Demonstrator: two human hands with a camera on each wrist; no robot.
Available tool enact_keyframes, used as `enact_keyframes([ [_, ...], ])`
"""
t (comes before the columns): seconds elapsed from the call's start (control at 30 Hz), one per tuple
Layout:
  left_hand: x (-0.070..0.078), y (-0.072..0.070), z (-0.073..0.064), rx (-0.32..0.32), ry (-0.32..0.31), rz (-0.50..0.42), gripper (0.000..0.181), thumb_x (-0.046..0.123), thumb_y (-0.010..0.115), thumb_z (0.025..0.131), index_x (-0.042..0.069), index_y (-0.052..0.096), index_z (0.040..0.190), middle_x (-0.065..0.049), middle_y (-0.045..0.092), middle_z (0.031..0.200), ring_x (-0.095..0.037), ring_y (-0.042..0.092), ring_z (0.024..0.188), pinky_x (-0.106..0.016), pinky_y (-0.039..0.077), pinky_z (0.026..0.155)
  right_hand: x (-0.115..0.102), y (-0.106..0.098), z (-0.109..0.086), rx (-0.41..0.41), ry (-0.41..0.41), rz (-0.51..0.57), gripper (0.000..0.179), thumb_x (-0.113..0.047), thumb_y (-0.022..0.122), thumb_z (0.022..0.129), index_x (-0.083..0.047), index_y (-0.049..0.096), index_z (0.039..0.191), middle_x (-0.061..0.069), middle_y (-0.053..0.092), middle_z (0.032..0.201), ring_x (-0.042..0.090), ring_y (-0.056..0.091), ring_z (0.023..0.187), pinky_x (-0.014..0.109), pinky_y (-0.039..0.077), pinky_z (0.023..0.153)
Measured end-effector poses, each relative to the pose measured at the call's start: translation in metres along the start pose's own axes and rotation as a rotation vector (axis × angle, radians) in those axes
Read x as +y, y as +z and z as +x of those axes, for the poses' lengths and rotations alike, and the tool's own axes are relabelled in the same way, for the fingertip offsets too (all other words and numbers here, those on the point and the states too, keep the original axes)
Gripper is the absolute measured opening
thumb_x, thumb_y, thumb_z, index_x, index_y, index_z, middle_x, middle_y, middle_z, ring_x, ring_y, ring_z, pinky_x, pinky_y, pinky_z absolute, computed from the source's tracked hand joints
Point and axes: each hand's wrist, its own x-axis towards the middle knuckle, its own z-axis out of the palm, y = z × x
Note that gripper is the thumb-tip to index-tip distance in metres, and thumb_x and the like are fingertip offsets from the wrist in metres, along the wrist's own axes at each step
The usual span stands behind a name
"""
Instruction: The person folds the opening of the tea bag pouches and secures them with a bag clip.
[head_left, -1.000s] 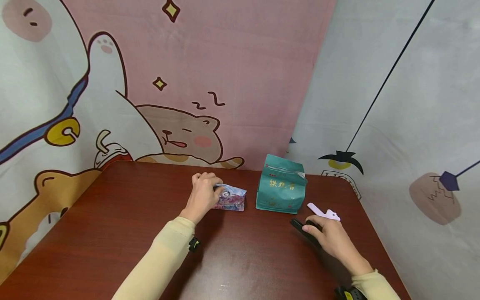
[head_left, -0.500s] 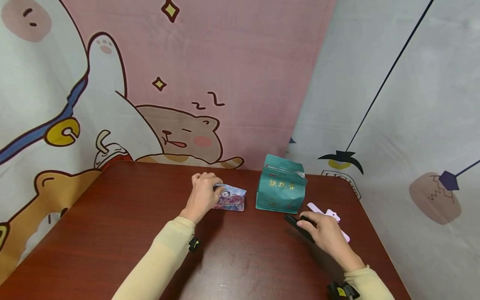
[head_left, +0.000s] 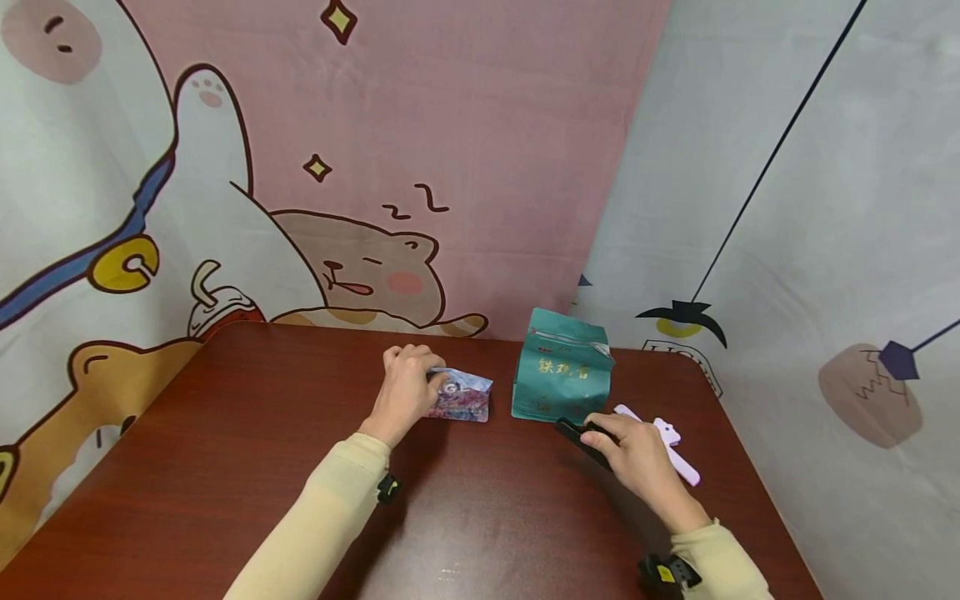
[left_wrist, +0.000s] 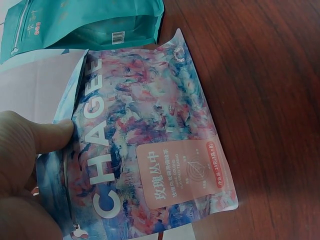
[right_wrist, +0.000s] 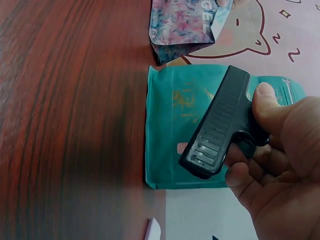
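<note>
My left hand (head_left: 405,396) pinches the top edge of a colourful tea pouch (left_wrist: 135,135) lettered CHAGEE, which stands on the table. In the left wrist view the thumb lies along the folded top of that pouch; the fingers behind it are mostly hidden. My right hand (head_left: 641,462) holds a black bag clip (right_wrist: 215,127) by its handle, thumb on one side and fingers curled on the other. The clip's long ribbed bar points toward a teal tea pouch (head_left: 564,375) with gold characters. In the head view its tip overlaps the bottom edge of the teal pouch.
A lilac clip (head_left: 681,458) with an animal-shaped grip lies on the table right of my right hand. The reddish-brown table (head_left: 225,475) meets a cartoon-printed cloth (head_left: 487,167) at its back and sides. The teal pouch stands close to the back edge.
My right hand has moved left and slightly forward with the black bag clip, closer to the teal pouch, uncovering more of the lilac clip. The left hand and its pouch stay still.
</note>
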Motion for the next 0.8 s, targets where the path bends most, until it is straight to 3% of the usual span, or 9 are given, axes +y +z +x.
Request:
enact_keyframes([
  [0.33,0.001,0.0,0.0,-0.006,-0.003,-0.006,0.009,0.009,0.086,0.084,0.006,0.079,0.089,-0.006,0.072,0.087,-0.028,0.063,0.089,-0.054,0.035,0.094,-0.008,0.011,0.01,0.062,-0.039,-0.003,0.024,-0.007,0.087,0.073,-0.005,0.079,0.096,0.007,0.076,0.086,0.023,0.071,0.077,0.042,0.057,0.065],
  [0.8,0.0,0.0,0.0,-0.006,0.0,-0.002,0.008,0.009,0.086,0.084,0.007,0.079,0.088,-0.005,0.072,0.087,-0.027,0.063,0.088,-0.055,0.035,0.094,-0.015,0.029,0.025,0.1,-0.079,0.005,0.022,-0.009,0.086,0.073,-0.006,0.078,0.093,0.007,0.075,0.083,0.022,0.069,0.075,0.04,0.055,0.063],
])
